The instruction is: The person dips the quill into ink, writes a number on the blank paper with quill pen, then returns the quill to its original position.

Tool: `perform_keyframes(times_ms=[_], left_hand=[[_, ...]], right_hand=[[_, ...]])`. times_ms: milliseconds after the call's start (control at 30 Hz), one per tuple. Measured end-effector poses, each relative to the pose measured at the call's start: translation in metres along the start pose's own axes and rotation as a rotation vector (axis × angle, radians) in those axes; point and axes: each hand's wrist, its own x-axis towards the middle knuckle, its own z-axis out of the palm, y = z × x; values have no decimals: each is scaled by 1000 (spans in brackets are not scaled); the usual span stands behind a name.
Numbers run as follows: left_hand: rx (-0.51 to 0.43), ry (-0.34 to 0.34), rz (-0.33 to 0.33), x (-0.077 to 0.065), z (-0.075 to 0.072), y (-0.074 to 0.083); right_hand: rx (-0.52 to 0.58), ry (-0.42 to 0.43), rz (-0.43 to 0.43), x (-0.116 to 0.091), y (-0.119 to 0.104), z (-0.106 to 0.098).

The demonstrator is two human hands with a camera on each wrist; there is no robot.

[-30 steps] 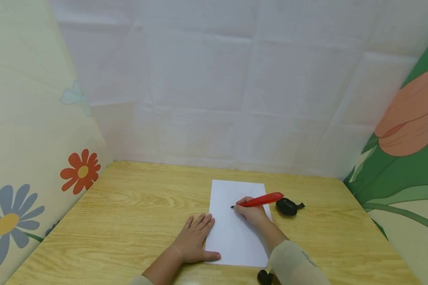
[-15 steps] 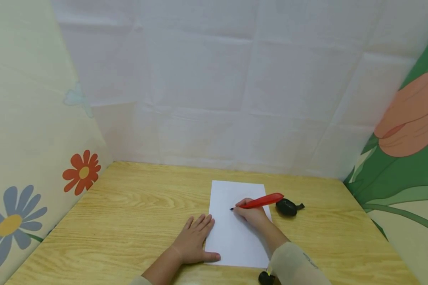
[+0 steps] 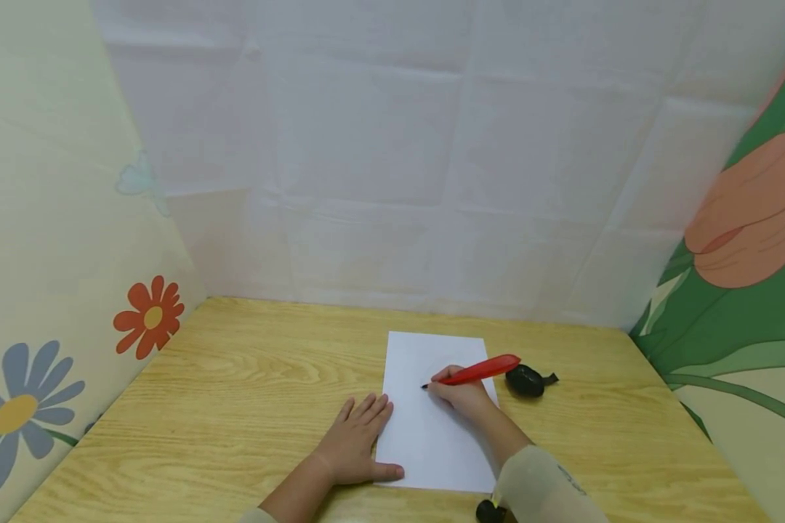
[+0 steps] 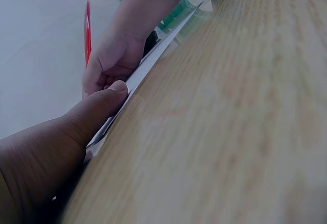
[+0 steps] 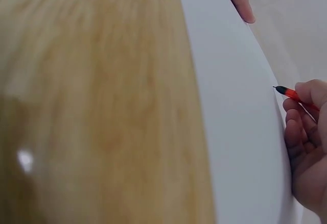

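A white sheet of paper lies on the wooden table, its long side running away from me. My right hand pinches a red pen with a wide barrel that leans to the right. The pen's dark tip points at the upper middle of the sheet; in the right wrist view the pen shows a black front end. No mark on the paper can be made out. My left hand rests flat with fingers spread at the sheet's left edge. Its thumb lies over the paper's near corner.
Just right of the sheet sits a black rounded object with a short tail. A small black item shows beside the right sleeve at the sheet's near edge. A white cloth hangs behind the table, with flower-printed cloths on both sides.
The pen tip and my right hand have shifted slightly toward me over the paper. My left hand stays where it was.
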Motion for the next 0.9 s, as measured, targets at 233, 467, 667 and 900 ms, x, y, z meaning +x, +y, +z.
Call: perform_keyframes(times_ms=[233,467,667,900], left_hand=[[8,-1,-3,0,0,0],[10,-1,-2,0,1,-1],[10,-11,-9,2,2,-3],[7,-15,-12,4,4,-4]], right_hand=[[-13,-1,0,-1,0,1],[-33,-26,-2,-3,1,-1],[-29,-46,-47,-6,0,-3],[-46,-62,-40,-7,0,-2]])
